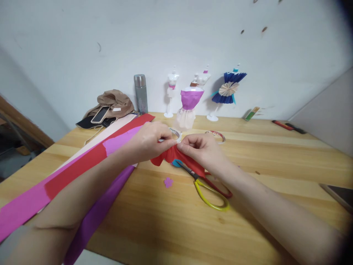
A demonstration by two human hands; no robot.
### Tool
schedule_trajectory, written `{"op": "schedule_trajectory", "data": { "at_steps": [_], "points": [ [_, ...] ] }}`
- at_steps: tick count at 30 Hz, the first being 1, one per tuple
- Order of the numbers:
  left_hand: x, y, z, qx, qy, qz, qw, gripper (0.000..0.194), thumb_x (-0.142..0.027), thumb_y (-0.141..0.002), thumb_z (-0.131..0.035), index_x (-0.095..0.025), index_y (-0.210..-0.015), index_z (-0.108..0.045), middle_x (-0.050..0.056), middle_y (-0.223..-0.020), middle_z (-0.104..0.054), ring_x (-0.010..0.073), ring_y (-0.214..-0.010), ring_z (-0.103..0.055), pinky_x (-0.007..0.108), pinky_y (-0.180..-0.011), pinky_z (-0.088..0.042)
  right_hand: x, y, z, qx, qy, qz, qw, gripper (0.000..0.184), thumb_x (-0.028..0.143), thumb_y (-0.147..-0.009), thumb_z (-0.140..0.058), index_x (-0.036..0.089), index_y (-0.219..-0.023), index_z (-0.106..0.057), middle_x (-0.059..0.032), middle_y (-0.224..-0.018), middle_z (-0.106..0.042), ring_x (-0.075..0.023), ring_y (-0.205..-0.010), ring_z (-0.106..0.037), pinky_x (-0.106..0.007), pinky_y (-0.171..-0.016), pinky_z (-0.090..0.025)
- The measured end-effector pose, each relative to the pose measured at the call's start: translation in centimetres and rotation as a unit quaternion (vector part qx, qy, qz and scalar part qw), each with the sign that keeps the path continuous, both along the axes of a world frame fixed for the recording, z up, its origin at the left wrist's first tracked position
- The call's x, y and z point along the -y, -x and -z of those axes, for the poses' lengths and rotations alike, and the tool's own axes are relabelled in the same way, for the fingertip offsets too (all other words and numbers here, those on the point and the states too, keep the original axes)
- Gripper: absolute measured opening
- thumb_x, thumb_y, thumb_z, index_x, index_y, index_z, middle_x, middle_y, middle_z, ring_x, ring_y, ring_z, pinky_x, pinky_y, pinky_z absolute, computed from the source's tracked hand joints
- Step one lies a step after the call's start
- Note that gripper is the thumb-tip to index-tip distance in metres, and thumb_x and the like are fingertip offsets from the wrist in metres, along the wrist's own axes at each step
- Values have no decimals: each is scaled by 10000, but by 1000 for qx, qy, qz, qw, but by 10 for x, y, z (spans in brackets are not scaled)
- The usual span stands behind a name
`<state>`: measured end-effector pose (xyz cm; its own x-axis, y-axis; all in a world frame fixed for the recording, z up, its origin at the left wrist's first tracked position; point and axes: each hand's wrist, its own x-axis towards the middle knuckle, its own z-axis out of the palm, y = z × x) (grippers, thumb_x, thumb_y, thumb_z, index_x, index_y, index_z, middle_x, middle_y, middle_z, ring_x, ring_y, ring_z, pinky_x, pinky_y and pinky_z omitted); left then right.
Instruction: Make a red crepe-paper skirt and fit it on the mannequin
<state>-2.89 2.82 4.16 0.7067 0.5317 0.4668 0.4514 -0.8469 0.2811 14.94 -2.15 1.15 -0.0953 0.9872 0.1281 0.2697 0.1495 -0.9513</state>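
Pinched the ruffled red piece [171, 154] in left hand [151, 138] and right hand [204, 149], with thumbs closed to fingers, above mid-desk [154, 224]. Had pale grained wood beneath, scissors [196, 179] at five o'clock, long coloured strips [74, 171] at eight, a flask [141, 95] at eleven. Faced a white wall [110, 44], dark-spotted at one.
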Motion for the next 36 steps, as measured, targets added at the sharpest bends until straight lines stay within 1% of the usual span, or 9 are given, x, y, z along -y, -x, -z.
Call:
{"op": "schedule_trajectory", "data": {
  "at_steps": [5, 8, 10, 14, 17, 20, 25, 31, 36],
  "points": [
    [1, 0, 0, -6, -4, 2, 1000, 328, -243, -862, -582, -165, -544, -580, -14, -590, -594, 107, -635, -510, 230, -636, -379, 0, 0, -2, 18, -20, 9, 1000, 329, 450, -667, -648, 197, -499, -520, 44, -453, -420, -71, -434, -322, -234, -422, -248],
    [3, 0, 0, -13, -4, 2, 1000, 323, -239, -873, -563, -165, -560, -593, -9, -592, -586, 112, -644, -509, 232, -640, -379, -1, 0, -2, 31, -34, 12, 999, 322, 444, -681, -636, 196, -506, -527, 31, -469, -447, -81, -449, -342, -241, -435, -260],
    [4, -1, -1, -17, -3, 4, 1000, 335, -244, -880, -555, -164, -557, -587, -6, -588, -579, 114, -642, -504, 235, -635, -376, -1, 0, 0, 43, -43, 15, 998, 321, 442, -694, -628, 198, -513, -526, 23, -479, -457, -90, -458, -353, -247, -444, -265],
    [6, -3, 0, -21, 5, 13, 1000, 369, -239, -886, -548, -158, -526, -555, -1, -571, -557, 114, -633, -487, 239, -626, -367, -2, 0, 5, 76, -71, 33, 994, 334, 426, -725, -611, 216, -498, -482, 27, -470, -425, -101, -463, -338, -259, -458, -263],
    [3, -3, 2, -10, 30, 25, 999, 373, -242, -890, -542, -158, -527, -568, -3, -560, -552, 112, -622, -475, 240, -621, -370, -4, -1, 8, 87, -89, 42, 991, 330, 399, -749, -596, 218, -501, -475, 24, -476, -437, -108, -466, -357, -264, -466, -284],
    [-1, -1, 2, 14, 76, 24, 997, 345, -276, -887, -553, -158, -566, -598, -7, -585, -568, 104, -613, -479, 228, -602, -375, -5, -3, 6, 76, -82, 33, 993, 321, 411, -740, -602, 210, -511, -501, 22, -480, -461, -107, -463, -383, -262, -466, -306],
    [-3, 3, -3, 29, 137, 16, 990, 315, -279, -862, -572, -152, -574, -574, -15, -594, -540, 98, -614, -487, 221, -578, -363, -3, -8, -1, 61, -60, 17, 996, 251, 416, -702, -658, 199, -592, -598, -11, -551, -598, -137, -513, -497, -269, -499, -382],
    [-2, 4, -4, 19, 163, 6, 986, 344, -294, -860, -567, -153, -547, -539, -20, -565, -500, 96, -590, -449, 225, -548, -333, -2, -7, -1, 76, -75, 45, 993, 157, 353, -686, -654, 209, -624, -640, -26, -594, -653, -163, -545, -557, -293, -535, -431],
    [-5, 3, -2, 22, 160, -1, 987, 329, -291, -848, -579, -154, -553, -525, -24, -574, -504, 93, -600, -459, 218, -557, -340, -1, -3, 1, 83, -108, 43, 990, 115, 284, -715, -632, 237, -611, -623, -16, -569, -641, -167, -534, -560, -291, -512, -439]
  ]
}}
